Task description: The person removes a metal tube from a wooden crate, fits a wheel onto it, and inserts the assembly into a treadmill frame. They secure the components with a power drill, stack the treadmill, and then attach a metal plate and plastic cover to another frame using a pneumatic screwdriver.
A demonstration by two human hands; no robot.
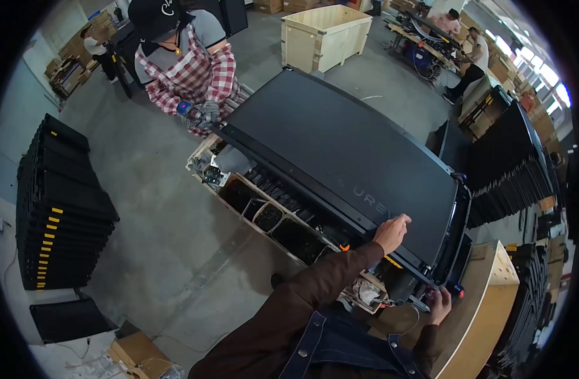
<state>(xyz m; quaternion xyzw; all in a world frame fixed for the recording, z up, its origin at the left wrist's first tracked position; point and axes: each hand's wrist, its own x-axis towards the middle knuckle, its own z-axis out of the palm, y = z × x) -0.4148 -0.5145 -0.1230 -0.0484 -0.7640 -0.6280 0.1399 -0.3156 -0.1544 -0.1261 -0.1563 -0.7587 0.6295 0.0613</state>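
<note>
A large black panel (340, 145) with pale lettering near its front edge lies across a workbench. My left hand (392, 233) rests on top of it beside the lettering, fingers stretched out and holding nothing. Below the panel's near right corner is my right hand (440, 305), its fingers curled by the black frame rail (451, 246). What those fingers grip, if anything, is hidden. A small red part (460, 293) shows just beyond them, and a metal tool (421, 304) lies to their left.
Bins of small dark parts (267, 218) line the bench's near side. At the far left corner a co-worker (188, 76) in gloves holds a blue and grey power driver (189, 110). Black panel stacks (68, 208) stand left and right; a wooden crate (324, 38) is behind, a plywood box (473, 316) at right.
</note>
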